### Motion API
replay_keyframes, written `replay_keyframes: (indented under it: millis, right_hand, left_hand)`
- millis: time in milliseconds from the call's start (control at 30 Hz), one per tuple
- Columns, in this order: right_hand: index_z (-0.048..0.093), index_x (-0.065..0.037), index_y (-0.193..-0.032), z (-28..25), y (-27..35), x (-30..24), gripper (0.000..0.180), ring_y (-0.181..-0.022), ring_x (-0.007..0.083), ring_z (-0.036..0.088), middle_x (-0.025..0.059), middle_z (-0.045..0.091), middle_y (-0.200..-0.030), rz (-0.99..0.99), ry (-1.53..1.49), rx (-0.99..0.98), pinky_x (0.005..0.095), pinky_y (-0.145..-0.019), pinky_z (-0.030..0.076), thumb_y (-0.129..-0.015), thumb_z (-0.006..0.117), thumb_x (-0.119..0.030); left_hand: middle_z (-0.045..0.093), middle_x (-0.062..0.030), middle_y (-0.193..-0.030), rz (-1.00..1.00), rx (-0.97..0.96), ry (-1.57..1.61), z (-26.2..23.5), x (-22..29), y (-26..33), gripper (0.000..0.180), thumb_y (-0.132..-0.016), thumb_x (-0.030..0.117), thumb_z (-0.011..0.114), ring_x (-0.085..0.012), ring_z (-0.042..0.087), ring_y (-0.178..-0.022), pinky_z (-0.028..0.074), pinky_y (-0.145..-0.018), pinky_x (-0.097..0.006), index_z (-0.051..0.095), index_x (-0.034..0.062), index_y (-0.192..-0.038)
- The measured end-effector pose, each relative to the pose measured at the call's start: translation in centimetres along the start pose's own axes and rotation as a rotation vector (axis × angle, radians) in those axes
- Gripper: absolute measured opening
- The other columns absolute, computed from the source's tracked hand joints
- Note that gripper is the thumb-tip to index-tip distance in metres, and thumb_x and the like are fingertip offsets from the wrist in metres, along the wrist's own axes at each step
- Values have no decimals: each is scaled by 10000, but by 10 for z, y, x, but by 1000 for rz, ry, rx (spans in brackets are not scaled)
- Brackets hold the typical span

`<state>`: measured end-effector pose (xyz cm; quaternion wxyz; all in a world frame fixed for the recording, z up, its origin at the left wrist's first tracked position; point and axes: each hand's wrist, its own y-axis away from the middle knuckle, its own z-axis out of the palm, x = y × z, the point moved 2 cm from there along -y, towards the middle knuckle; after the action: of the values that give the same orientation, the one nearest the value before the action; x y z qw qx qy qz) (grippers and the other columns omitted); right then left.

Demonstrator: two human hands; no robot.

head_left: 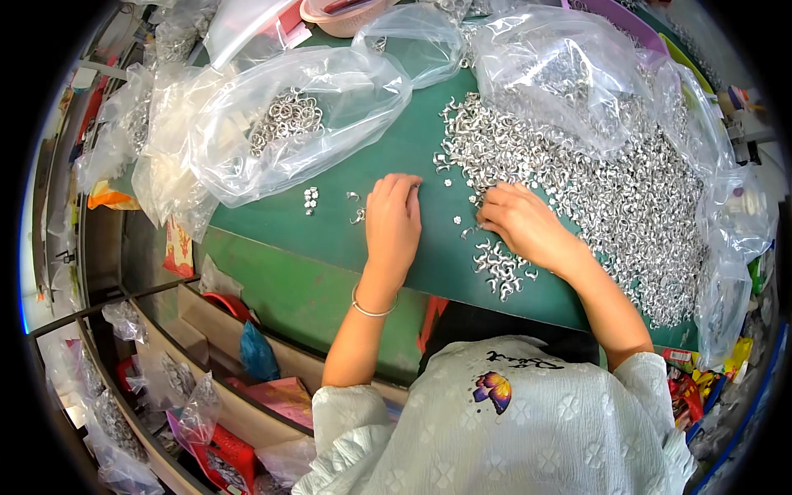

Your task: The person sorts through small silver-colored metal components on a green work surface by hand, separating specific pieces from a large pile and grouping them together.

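Observation:
A large heap of small shiny silver metal pieces (577, 181), many of them curved like hooks, covers the right of the green table. My right hand (521, 219) rests at the heap's left edge, fingers bent and drawn together; what lies between them is hidden. Just below it lies a small separate group of curved metal pieces (502, 268). My left hand (393, 210) is on the table to the left, its fingers curled together with their tips out of sight. Beside it are a few loose curved pieces (357, 216) and a short cluster of small silver pieces (310, 200).
A clear plastic bag (346, 99) with metal rings (289, 115) lies at the far left of the table (289, 223). Another clear bag (553, 66) covers the heap's far side. A pink basket (342, 21) stands at the back. Drawer compartments (223, 330) hold bags at lower left.

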<state>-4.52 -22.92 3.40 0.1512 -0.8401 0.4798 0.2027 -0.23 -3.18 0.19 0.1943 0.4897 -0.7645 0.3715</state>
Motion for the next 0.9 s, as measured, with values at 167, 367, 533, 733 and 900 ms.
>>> replay_keyframes:
  millis: [167, 367, 533, 733, 900]
  right_hand:
    - [644, -52, -881, -13, 17, -4, 140, -885, 264, 550, 74, 555, -836, 20, -9, -107, 371, -789, 413, -755, 699, -79]
    - [643, -58, -938, -13, 11, 9, 185, -1042, 274, 533, 70, 598, -1050, 100, -152, 133, 385, -903, 405, -775, 703, -123]
    - [635, -85, -978, -4, 9, 24, 205, -1190, 268, 463, 67, 529, -1226, -16, 141, 203, 462, -994, 323, -783, 691, -116]
    - [623, -85, -904, -16, 17, 50, 151, -1064, 269, 508, 66, 569, -1057, 157, 329, 486, 445, -927, 345, -771, 692, -106]
    - [613, -67, -864, 3, 17, 0, 218, -881, 252, 508, 62, 550, -865, 172, 107, 335, 378, -781, 353, -741, 749, -183]
  left_hand:
    - [589, -114, -1001, -11, 13, -6, 0, -1, 12, 178, -823, -33, 607, -296, 556, -919, 438, -789, -389, 616, 1, -998]
    - [554, -103, -1076, 166, -223, -12, 0, 41, 31, 312, -790, -18, 657, -274, 538, -988, 433, -807, -357, 610, 34, -1093]
    - [544, -102, -996, 136, -234, -6, 14, 36, 39, 282, -783, 3, 670, -277, 535, -914, 429, -775, -363, 616, 30, -1059]
    - [565, -118, -981, 147, -118, -35, 22, 27, 25, 238, -803, -2, 643, -297, 546, -888, 433, -779, -382, 608, 9, -1038]
    - [569, -111, -1065, 70, -31, -54, 24, 25, 19, 268, -819, -10, 611, -291, 546, -947, 419, -797, -384, 604, 12, -1087]
